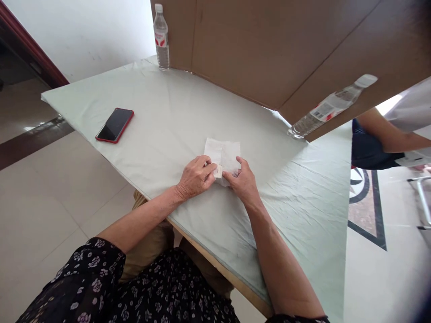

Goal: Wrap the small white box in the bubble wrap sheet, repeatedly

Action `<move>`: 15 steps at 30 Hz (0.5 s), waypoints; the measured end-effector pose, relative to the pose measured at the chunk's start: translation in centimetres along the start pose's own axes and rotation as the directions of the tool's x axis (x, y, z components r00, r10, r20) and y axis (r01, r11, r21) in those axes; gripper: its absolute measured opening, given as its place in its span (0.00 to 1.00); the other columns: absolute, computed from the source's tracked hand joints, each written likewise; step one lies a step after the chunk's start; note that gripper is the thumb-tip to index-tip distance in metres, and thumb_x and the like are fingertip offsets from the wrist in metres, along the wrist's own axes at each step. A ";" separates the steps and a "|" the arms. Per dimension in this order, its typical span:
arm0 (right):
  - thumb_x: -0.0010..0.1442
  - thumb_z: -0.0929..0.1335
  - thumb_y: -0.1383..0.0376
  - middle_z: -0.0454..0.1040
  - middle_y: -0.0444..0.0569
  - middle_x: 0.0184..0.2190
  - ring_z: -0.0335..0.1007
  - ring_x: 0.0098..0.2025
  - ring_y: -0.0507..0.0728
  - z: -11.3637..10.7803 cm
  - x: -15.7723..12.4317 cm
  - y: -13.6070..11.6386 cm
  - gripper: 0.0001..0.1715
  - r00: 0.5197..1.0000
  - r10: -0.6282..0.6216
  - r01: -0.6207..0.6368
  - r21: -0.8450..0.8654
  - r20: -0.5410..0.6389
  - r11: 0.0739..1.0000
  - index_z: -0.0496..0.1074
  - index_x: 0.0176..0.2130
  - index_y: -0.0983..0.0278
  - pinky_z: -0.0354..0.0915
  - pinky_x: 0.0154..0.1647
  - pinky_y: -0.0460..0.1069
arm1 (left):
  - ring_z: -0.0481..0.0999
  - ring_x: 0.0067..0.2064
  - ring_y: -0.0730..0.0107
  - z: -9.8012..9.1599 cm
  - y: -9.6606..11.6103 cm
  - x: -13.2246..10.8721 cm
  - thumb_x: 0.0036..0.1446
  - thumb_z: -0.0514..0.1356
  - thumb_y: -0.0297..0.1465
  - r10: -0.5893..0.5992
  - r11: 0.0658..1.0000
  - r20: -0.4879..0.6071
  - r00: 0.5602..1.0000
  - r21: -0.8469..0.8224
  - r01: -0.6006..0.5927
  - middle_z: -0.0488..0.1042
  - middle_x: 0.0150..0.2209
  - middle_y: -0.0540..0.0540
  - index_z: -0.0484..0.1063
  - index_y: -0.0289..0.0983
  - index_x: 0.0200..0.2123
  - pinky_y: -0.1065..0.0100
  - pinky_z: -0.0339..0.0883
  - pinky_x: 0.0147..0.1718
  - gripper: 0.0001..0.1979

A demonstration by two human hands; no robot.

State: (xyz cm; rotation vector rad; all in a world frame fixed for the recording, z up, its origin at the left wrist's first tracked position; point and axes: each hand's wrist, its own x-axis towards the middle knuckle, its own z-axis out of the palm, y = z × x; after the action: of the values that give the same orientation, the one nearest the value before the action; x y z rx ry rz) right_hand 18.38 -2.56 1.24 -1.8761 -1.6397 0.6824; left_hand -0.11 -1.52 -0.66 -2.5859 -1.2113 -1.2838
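A thin white tissue sheet (230, 151) lies in front of me on the cloth-covered table. On its near edge rests a small off-white block (218, 172), possibly partly wrapped; what it is made of I cannot tell. My left hand (198, 175) is closed, with its fingertips pressed on the block's left side. My right hand (243, 181) has its thumb against the block's right side, while its curled fingers hold the sheet's right edge. Both hands partly cover the sheet.
A phone in a red case (115, 125) lies to the left. One water bottle (161, 38) stands by the brown cardboard panel (242, 49); another water bottle (332, 107) is at the panel's right end. Another person's arm (392, 134) shows beyond the table on the right.
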 end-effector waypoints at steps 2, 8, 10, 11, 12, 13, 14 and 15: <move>0.54 0.67 0.55 0.73 0.47 0.29 0.71 0.34 0.60 0.4 -0.1 -0.3 0.47 1.000 -0.014 0.014 -0.034 -0.005 0.999 0.55 0.67 0.72 0.67 0.39 0.54 | 0.69 0.38 0.65 0.0 0.1 0.0 0.61 0.53 0.26 -0.011 1.000 0.022 1.000 0.011 0.010 0.72 0.38 0.42 0.75 0.36 0.37 0.64 0.67 0.39 0.10; 0.54 0.65 0.60 0.69 0.42 0.24 0.68 0.29 0.58 0.5 -0.8 -1.4 0.44 0.996 -0.056 0.052 -0.071 -0.063 0.996 0.56 0.66 0.71 0.64 0.36 0.52 | 0.68 0.38 0.64 -0.2 0.1 0.1 0.61 0.54 0.27 -0.023 0.999 0.062 0.998 0.050 0.020 0.72 0.39 0.42 0.76 0.37 0.37 0.64 0.65 0.39 0.10; 0.56 0.65 0.59 0.68 0.40 0.23 0.67 0.28 0.57 0.4 -1.2 -1.6 0.44 0.993 -0.061 0.063 0.023 -0.096 0.998 0.55 0.67 0.71 0.65 0.35 0.52 | 0.68 0.37 0.64 -0.2 0.1 0.2 0.62 0.54 0.28 -0.020 0.998 0.078 0.997 0.058 0.015 0.72 0.39 0.42 0.76 0.37 0.37 0.64 0.64 0.39 0.09; 0.57 0.65 0.58 0.67 0.39 0.22 0.66 0.27 0.56 0.3 -1.3 -1.6 0.43 0.992 -0.060 0.070 0.085 -0.112 0.994 0.54 0.67 0.70 0.65 0.34 0.52 | 0.68 0.37 0.64 -0.3 0.2 0.2 0.62 0.55 0.28 -0.020 0.998 0.085 0.996 0.060 0.015 0.72 0.39 0.42 0.76 0.37 0.37 0.63 0.64 0.39 0.09; 0.57 0.65 0.58 0.67 0.39 0.22 0.66 0.26 0.56 0.4 -1.4 -1.7 0.43 0.991 -0.056 0.074 0.147 -0.125 0.986 0.54 0.67 0.69 0.65 0.33 0.52 | 0.68 0.37 0.64 -0.3 0.2 0.2 0.62 0.55 0.28 -0.022 0.998 0.091 0.996 0.061 0.016 0.72 0.39 0.42 0.76 0.37 0.37 0.63 0.64 0.39 0.09; 0.58 0.65 0.58 0.67 0.38 0.22 0.65 0.26 0.56 0.5 -1.5 -1.8 0.42 0.990 -0.051 0.078 0.202 -0.134 0.976 0.54 0.67 0.68 0.66 0.33 0.52 | 0.67 0.37 0.64 -0.3 0.2 0.3 0.62 0.55 0.28 -0.024 0.998 0.094 0.995 0.060 0.018 0.72 0.39 0.42 0.76 0.37 0.36 0.63 0.64 0.38 0.09; 0.58 0.65 0.58 0.67 0.38 0.22 0.65 0.26 0.55 0.6 -1.5 -1.9 0.42 0.989 -0.047 0.080 0.243 -0.139 0.967 0.54 0.66 0.68 0.66 0.32 0.52 | 0.67 0.36 0.65 -0.3 0.2 0.3 0.61 0.55 0.28 -0.026 0.998 0.093 0.995 0.057 0.021 0.72 0.39 0.42 0.76 0.37 0.36 0.64 0.64 0.38 0.09; 0.58 0.65 0.58 0.67 0.39 0.23 0.65 0.26 0.55 0.7 -1.5 -2.0 0.41 0.988 -0.046 0.084 0.270 -0.145 0.959 0.54 0.66 0.67 0.67 0.32 0.52 | 0.67 0.36 0.65 -0.3 0.2 0.3 0.61 0.55 0.28 -0.029 0.998 0.089 0.996 0.051 0.024 0.72 0.39 0.42 0.76 0.37 0.35 0.64 0.64 0.38 0.09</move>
State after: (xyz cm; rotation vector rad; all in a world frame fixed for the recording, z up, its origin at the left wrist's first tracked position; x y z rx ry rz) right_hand 16.28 -3.80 2.13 -1.6255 -1.4316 0.6984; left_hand -0.07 -1.61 -0.16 -2.6276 -1.2785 -1.1372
